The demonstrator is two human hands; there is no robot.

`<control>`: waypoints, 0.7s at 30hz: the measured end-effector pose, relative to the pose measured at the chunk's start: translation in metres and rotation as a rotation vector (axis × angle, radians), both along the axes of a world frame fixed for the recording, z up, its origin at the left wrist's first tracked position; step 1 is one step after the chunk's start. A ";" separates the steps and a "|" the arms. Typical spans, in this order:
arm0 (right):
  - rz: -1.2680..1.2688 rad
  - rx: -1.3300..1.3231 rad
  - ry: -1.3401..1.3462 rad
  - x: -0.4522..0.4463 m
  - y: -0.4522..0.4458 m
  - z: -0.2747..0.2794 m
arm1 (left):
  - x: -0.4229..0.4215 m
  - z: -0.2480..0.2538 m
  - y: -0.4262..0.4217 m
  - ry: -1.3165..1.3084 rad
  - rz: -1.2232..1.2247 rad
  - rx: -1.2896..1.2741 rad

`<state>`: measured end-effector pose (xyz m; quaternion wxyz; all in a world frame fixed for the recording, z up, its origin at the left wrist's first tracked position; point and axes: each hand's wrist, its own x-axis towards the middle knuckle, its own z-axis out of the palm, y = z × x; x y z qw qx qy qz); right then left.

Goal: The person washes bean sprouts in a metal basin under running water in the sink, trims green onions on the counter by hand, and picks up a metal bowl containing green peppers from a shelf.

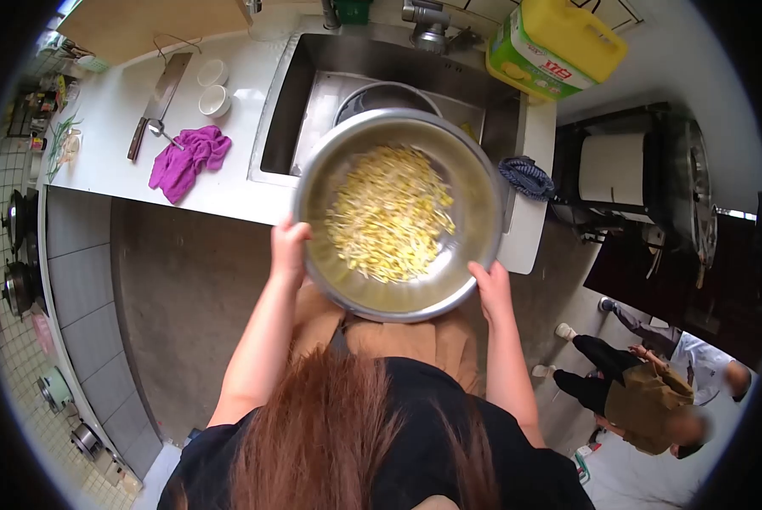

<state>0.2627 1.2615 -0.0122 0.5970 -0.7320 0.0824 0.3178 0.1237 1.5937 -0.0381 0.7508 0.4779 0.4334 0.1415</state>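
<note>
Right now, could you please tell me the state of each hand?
Left hand: closed, holding the metal bowl by its left edge.
Right hand: closed, holding the same bowl by its right edge.

Shows large red Chinese characters, likely 立白, slanted, on green-and-white label (525, 61) of yellow jug (563, 36) standing beside sink (297, 93). Carries finer print on same label, too small to read.

Yellow-white sprouts (389, 217), silver bowl (476, 191) — purple cloth (192, 160), yellow jug (570, 38), green label (525, 64)
</note>
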 end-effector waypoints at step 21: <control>0.350 -0.553 -1.090 -0.049 0.168 0.105 | -0.160 -0.009 0.081 0.133 -0.617 0.082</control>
